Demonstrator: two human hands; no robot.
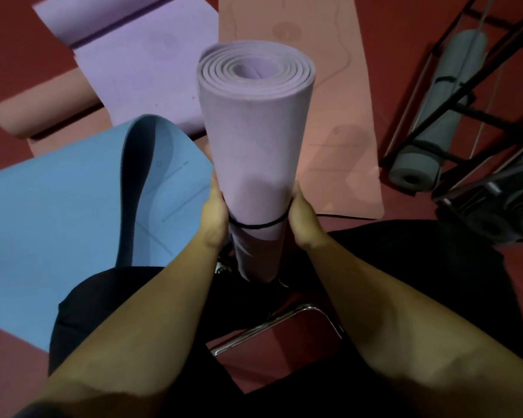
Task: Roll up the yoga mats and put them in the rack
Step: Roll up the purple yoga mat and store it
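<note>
Lilac foam, the rolled mat stands upright between our knees so we can work a black cord around its lower part. Our left hand and right hand clasp it from either side, fingers wrapped on it. The rack stands to our right across bare floor.

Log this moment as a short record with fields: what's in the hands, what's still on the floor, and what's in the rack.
held item: rolled purple mat, upright, gripped near its lower end
left hand: grip on the roll's left side
right hand: grip on the roll's right side
band: black cord around the roll
floor, unrolled: blue mat, purple mat, pink mat
floor, rolled: pink roll
rack: holds grey rolled mat
</note>
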